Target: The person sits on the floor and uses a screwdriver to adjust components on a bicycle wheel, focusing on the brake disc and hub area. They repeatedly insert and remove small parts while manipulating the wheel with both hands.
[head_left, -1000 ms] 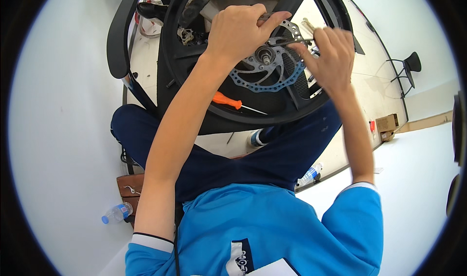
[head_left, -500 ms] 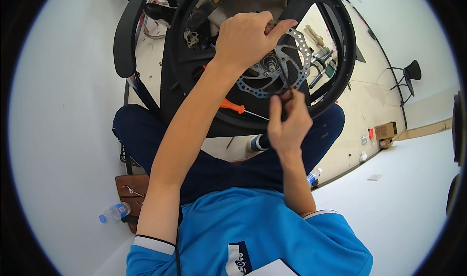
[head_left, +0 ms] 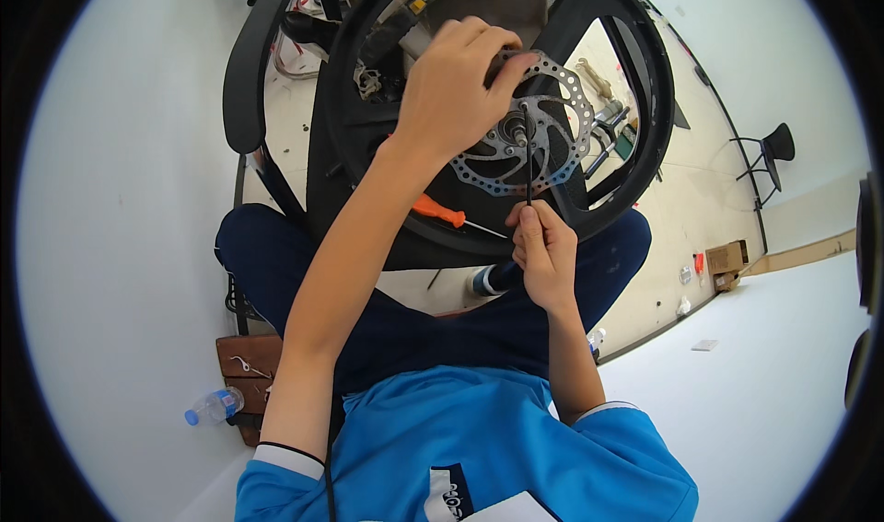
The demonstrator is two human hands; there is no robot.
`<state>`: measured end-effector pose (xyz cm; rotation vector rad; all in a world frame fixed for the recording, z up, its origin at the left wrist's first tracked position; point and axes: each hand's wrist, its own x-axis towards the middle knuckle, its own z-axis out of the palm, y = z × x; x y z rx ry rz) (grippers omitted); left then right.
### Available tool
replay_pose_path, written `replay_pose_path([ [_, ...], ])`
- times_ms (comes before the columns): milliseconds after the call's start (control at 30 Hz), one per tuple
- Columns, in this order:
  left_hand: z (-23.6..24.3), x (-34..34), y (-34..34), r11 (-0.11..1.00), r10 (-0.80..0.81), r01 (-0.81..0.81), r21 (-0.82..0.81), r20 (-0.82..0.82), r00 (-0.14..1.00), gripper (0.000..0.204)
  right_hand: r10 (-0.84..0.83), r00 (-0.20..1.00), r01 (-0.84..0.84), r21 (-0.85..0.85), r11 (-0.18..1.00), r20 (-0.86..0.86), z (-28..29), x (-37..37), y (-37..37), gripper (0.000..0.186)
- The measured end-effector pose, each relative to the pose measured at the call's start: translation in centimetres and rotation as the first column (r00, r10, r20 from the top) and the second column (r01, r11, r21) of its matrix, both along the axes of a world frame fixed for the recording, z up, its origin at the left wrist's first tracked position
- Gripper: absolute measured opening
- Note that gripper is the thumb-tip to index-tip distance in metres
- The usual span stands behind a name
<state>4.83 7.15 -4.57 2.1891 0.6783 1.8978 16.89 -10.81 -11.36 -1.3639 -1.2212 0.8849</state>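
A black spoked wheel (head_left: 660,108) lies flat in front of me, above my knees. On its hub is a silver brake disc (head_left: 578,98) with a perforated rim. My left hand (head_left: 456,85) reaches across the wheel, its thumb and fingers curled at the disc's upper left edge; the fingertips are partly hidden. In my right hand (head_left: 545,250), at the wheel's near rim, a thin black hex key (head_left: 529,168) is gripped. It points away from me over the disc, its far end at a bolt near the hub. An orange-handled screwdriver (head_left: 437,211) lies left of that hand.
A black chair armrest (head_left: 247,80) stands at the left. Metal tools (head_left: 608,121) show on the floor beyond the wheel's right side. A plastic bottle (head_left: 216,406) lies by a brown case (head_left: 249,352). A cardboard box (head_left: 727,257) and a black chair (head_left: 778,143) are farther right.
My right hand has moved slightly toward me and steadied, with the hex key now lying straight over the disc to a bolt. My left hand's thumb has shifted slightly left at the disc's edge.
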Motion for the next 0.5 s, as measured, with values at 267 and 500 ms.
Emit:
replay_pose_path([
  [267,-0.2,-2.8,-2.4,0.947,-0.217,0.270,0.174,-0.276,0.936,0.025,0.171,0.840,-0.156,0.071,0.985,-0.515,0.9,1.3,-0.2,0.026],
  [500,-0.6,-2.1,-2.2,0.948,-0.163,0.227,0.222,-0.275,0.947,0.023,0.120,0.978,-0.124,-0.014,0.992,-0.169,4.0,4.2,0.1,0.027],
])
